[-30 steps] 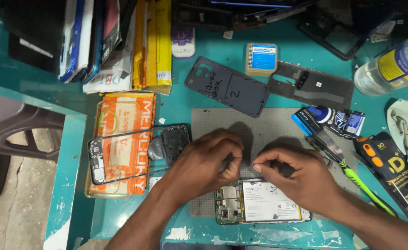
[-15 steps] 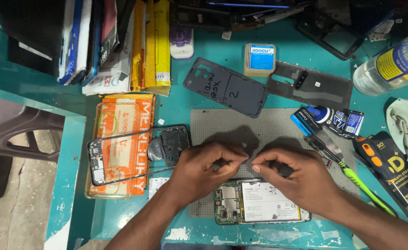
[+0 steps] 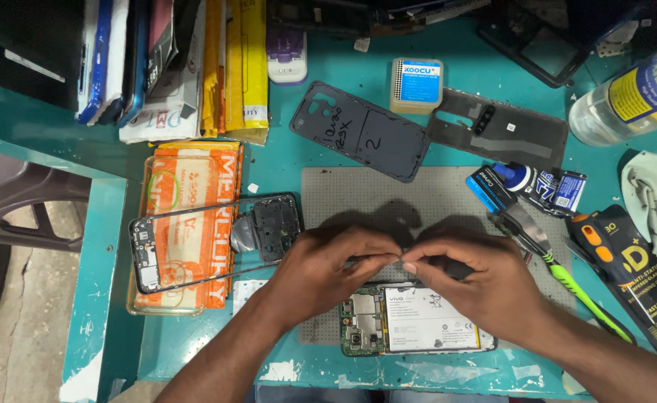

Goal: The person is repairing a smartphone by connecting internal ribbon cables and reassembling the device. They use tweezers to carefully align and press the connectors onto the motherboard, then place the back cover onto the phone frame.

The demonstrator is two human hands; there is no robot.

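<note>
An opened phone (image 3: pixel 418 322), with its circuit board and white battery showing, lies on a grey work mat (image 3: pixel 418 201) near the table's front edge. My left hand (image 3: pixel 328 269) and my right hand (image 3: pixel 485 280) hover just above the phone's top edge. Their fingertips meet at the middle, pinched together on something very small that I cannot make out. A dark tool handle shows under my right palm. An empty phone frame (image 3: pixel 209 240) rests on an orange packet (image 3: pixel 190 216) to the left of my left hand.
Two dark back covers (image 3: pixel 362 130) (image 3: pixel 500 128) lie beyond the mat. A screwdriver with a green shaft (image 3: pixel 567 280), glue tubes (image 3: pixel 537 183), a clear bottle (image 3: pixel 627 101), a small box (image 3: pixel 416 83) and stacked cases (image 3: pixel 157 67) surround it. The teal table's edge (image 3: pixel 93 298) drops off at left.
Both hands have drawn closer together, so their fingertips now meet above the phone. The phone and the other things have not moved.
</note>
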